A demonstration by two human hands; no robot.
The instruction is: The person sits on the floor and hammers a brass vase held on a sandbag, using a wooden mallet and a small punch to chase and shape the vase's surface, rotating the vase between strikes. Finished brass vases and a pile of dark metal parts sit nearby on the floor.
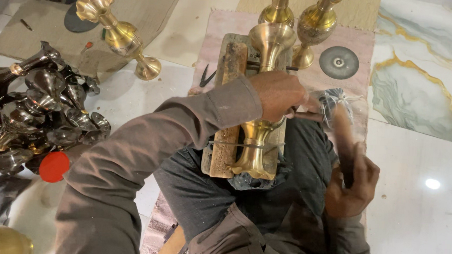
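Work in hand: a person sits on the floor with a brass vase (263, 98) lying lengthwise on a wooden block (225, 116) across the lap, the flared mouth pointing away and the foot toward the body.
Left hand: the left hand (278, 95) is clenched over the middle of the vase, gripping a thin tool (310, 116) whose tip is pressed to the metal; the tip itself is hidden under the fingers.
Right hand: the right hand (352, 187) is closed round the handle of a wooden mallet (341, 129), whose head is blurred just beside the tool's end.
Holding: a thin wire or band crosses the vase near its foot, and a dark rod crosses near its neck; both seem to pin it to the block.
Progress: the vase's surface reads as plain, shiny brass wherever it shows, so the work appears to be at an early or middle stage; what lies under the left hand cannot be told.
Finished-looking pieces: two upright brass vases (300, 21) stand beyond the block, and one more (118, 31) lies tilted on the floor to the left.
Other stock: a heap of dark metal vases (33, 110) lies at the far left.
Nearby: a grey disc (338, 62) rests on the pink mat (215, 42).
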